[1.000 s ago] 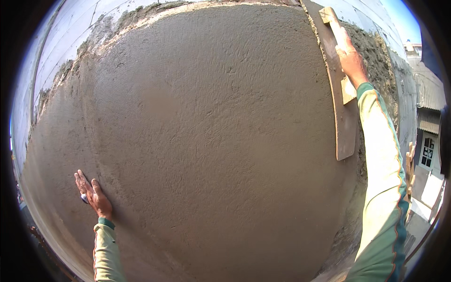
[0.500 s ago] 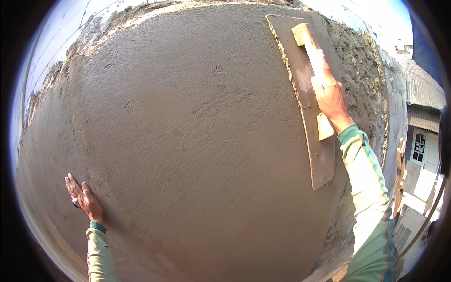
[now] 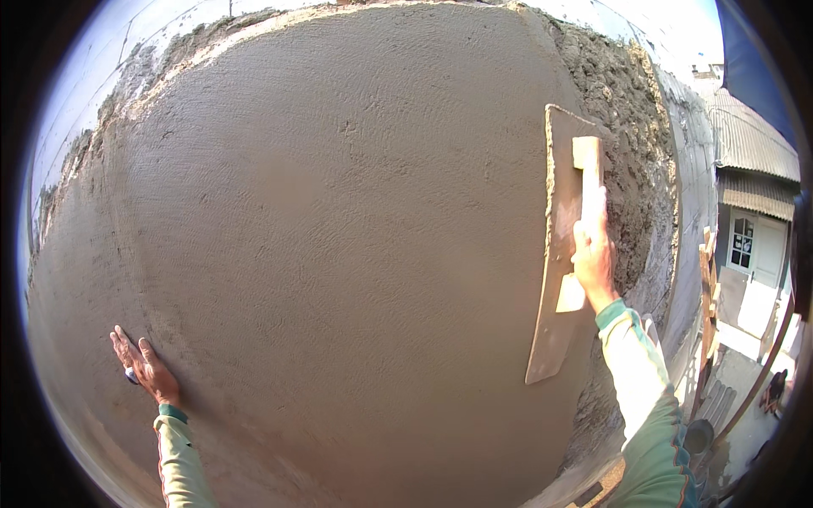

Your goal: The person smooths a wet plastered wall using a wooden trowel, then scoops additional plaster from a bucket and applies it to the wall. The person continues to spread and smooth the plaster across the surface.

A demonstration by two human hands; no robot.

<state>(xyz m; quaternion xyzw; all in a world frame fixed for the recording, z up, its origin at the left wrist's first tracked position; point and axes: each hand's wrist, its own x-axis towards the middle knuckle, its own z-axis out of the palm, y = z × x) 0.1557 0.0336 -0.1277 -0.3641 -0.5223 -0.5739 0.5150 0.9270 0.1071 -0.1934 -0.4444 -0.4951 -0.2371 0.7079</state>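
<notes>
The right grip (image 3: 596, 258) is closed around the handle (image 3: 592, 176) of the float (image 3: 559, 229), near-upright by the right edge of the plaster (image 3: 339, 254), probably for blade control. The left grip (image 3: 148, 372), spread toward the lower left corner, apparently braces.

A long, flat float (image 3: 561, 203) is gripped by its handle (image 3: 590, 165) in the right hand (image 3: 598, 264) and held, slightly tilted, against a broad coat of grey-brown plaster (image 3: 364, 254), beside a strip of rough mortar (image 3: 622, 110). The left hand (image 3: 151, 371) is rested flat on the plaster at lower left. A white door (image 3: 767, 258) is seen beyond, under a corrugated roof (image 3: 749, 131).
</notes>
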